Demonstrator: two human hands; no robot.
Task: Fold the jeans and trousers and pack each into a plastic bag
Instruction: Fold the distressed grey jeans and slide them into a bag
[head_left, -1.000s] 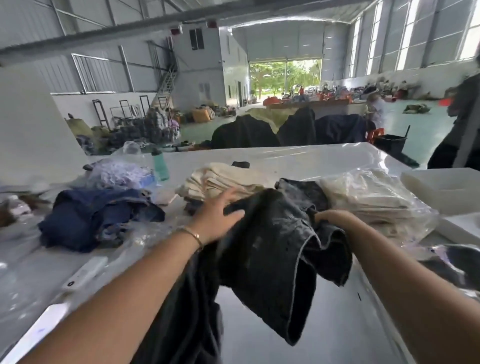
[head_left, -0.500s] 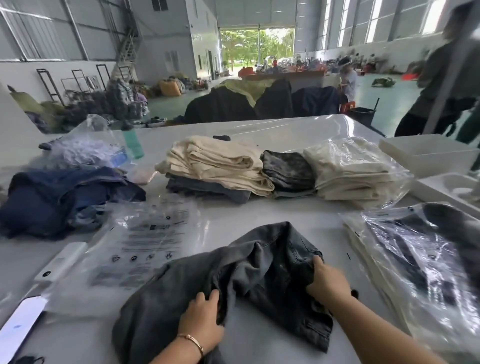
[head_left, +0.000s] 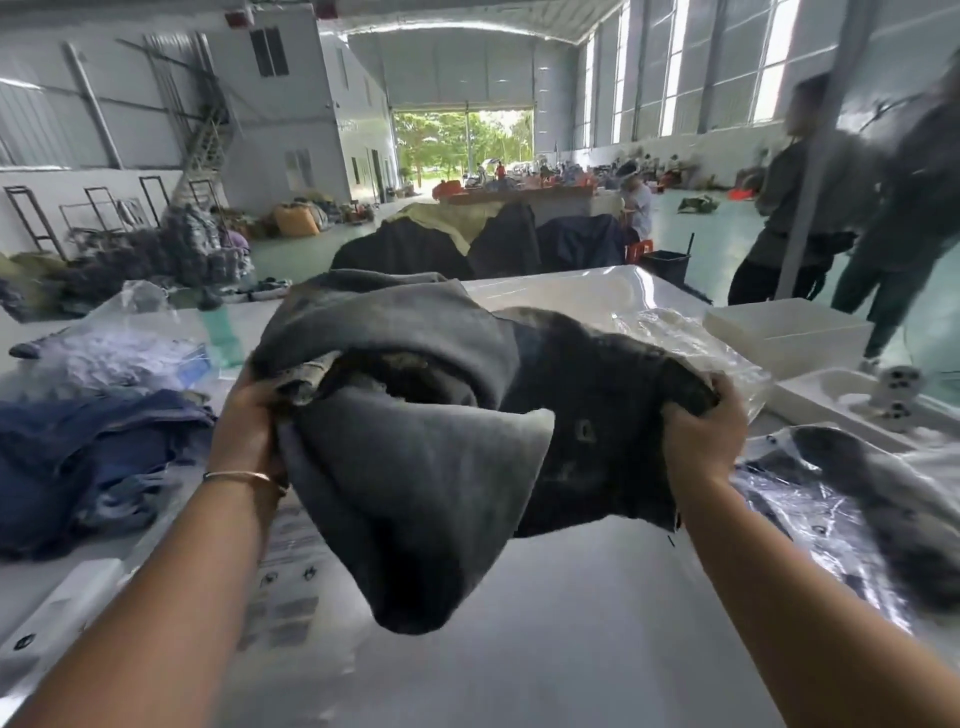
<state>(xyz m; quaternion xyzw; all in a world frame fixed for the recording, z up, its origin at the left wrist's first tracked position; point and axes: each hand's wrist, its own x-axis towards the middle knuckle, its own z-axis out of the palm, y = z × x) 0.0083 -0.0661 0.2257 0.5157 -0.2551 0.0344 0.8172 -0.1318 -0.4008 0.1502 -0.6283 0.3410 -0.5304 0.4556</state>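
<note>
Gripping bunched grey jeans (head_left: 415, 467) between them, left hand (head_left: 249, 415) and right hand (head_left: 701, 431) lift it off the tabletop (head_left: 571, 623), likely to shake it straight.

Beyond the white table (head_left: 571, 649) stand two blurred people (head_left: 810, 208) at the right, a white box (head_left: 784, 338) near them, a metal staircase (head_left: 200, 150) at the left — and an open doorway (head_left: 462, 145) showing green trees.

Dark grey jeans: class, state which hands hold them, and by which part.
Both hands hold the dark grey jeans above the table: left hand grips the bunched left end, right hand the right end.
</note>
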